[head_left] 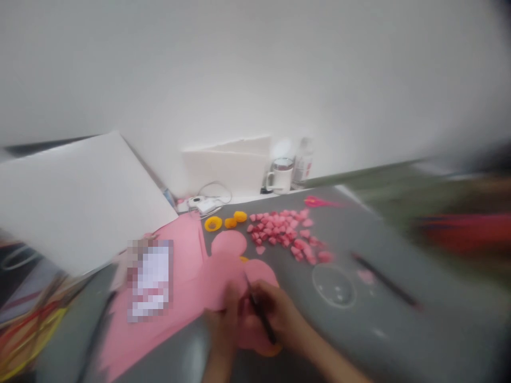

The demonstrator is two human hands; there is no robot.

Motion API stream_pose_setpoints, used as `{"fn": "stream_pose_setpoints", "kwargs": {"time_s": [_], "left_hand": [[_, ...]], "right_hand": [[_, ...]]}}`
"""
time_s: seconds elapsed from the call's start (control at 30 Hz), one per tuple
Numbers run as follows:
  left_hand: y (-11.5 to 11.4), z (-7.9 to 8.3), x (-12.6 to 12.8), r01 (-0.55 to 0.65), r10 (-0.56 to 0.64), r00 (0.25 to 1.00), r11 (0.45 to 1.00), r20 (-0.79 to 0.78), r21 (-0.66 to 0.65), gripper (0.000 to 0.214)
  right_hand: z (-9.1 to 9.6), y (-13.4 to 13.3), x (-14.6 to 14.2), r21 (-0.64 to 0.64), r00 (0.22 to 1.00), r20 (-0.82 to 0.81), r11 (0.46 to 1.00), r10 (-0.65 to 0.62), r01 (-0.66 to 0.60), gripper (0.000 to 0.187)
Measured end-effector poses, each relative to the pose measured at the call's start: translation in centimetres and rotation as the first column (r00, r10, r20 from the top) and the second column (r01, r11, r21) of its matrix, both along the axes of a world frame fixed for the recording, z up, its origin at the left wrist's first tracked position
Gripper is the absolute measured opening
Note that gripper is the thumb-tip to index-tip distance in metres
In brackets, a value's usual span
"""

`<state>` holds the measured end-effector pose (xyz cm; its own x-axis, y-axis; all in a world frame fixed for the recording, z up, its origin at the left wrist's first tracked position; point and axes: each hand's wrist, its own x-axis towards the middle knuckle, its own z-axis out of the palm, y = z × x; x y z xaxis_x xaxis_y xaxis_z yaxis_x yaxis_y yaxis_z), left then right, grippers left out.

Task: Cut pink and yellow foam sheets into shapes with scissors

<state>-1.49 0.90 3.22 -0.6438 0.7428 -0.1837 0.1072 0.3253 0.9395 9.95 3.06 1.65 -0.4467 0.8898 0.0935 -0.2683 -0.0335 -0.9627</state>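
My left hand [224, 322] is closed at the edge of a rounded pink paper piece [223, 274], low in the middle of the view. Right beside it, my right hand [281, 314] grips a dark slender tool [261, 316] with a greyish tip pointing up and away over the pink paper. Motion blur hides what kind of tool it is. Around the hands lie more rounded pink pieces, one a pink disc [229, 243] just beyond them. Bits of orange-yellow show from under the pink near the right hand.
Large pink sheets [186, 239] spread to the left, under a pixelated item [149, 282]. Beyond the hands lie small folded pink pieces [279, 226], yellow rolls [230, 222] and pink scissors [319, 202]. A clear round lid [334, 285], dark pen [385, 281] and mug [281, 174] are rightward.
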Motion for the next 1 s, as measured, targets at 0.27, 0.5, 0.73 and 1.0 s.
{"fn": "stream_pose_setpoints", "kwargs": {"time_s": [0.27, 0.5, 0.73, 1.0], "left_hand": [[0.0, 0.2, -0.1, 0.025, -0.025, 0.997, 1.000, 0.075, -0.007, 0.053], [0.3, -0.2, 0.1, -0.045, 0.020, 0.988, 0.986, 0.155, 0.160, 0.048], [0.4, -1.3, 0.0, -0.089, 0.022, 0.967, 0.961, 0.253, 0.260, 0.046], [0.2, 0.4, 0.5, -0.082, 0.075, 0.995, 0.988, 0.059, 0.133, 0.049]], "right_hand": [[-0.1, 0.2, 0.3, -0.011, 0.999, 0.042, 1.000, -0.005, 0.006, 0.034], [-0.9, 0.2, 0.6, -0.031, 0.991, 0.133, 0.999, 0.010, -0.006, 0.031], [-1.8, 0.6, 1.0, 0.012, 0.979, 0.203, 1.000, 0.021, -0.024, 0.025], [-2.3, 1.1, 1.4, 0.056, 0.972, 0.229, 0.996, 0.050, -0.064, 0.029]]}}
